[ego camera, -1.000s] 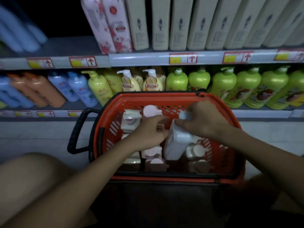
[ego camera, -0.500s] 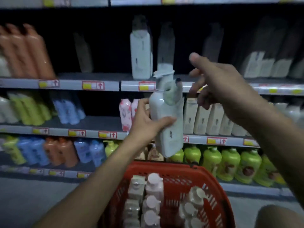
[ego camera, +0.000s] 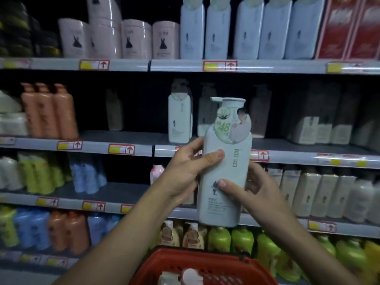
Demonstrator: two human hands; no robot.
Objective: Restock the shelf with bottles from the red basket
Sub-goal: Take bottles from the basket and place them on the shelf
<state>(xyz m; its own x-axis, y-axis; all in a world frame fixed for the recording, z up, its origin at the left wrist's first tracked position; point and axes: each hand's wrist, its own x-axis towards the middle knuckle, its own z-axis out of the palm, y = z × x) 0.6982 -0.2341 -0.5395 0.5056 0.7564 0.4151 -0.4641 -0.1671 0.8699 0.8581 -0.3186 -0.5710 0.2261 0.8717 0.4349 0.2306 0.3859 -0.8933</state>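
Bottles fill a dim store shelving unit across the whole frame, and one pale white pump bottle is held upright in the centre, in front of the shelves. Its neck carries a round green tag printed with "48". The left hand grips the bottle's left side near its middle, thumb across the front and fingers wrapped behind. The right hand holds the lower right side, thumb pressed on the front label and the other fingers hidden behind the bottle. Both forearms rise from the bottom edge of the frame.

Just behind the held bottle, on the middle shelf, stands a matching white bottle, with more dim ones behind it and to its right. Orange bottles stand at the left of that shelf. On the top shelf, pink tubs sit at upper left of centre, and tall white bottles line up to their right.

At the bottom centre, the rim of the red basket shows, with white bottle caps just visible inside. Green bottles line the lowest shelf behind it.
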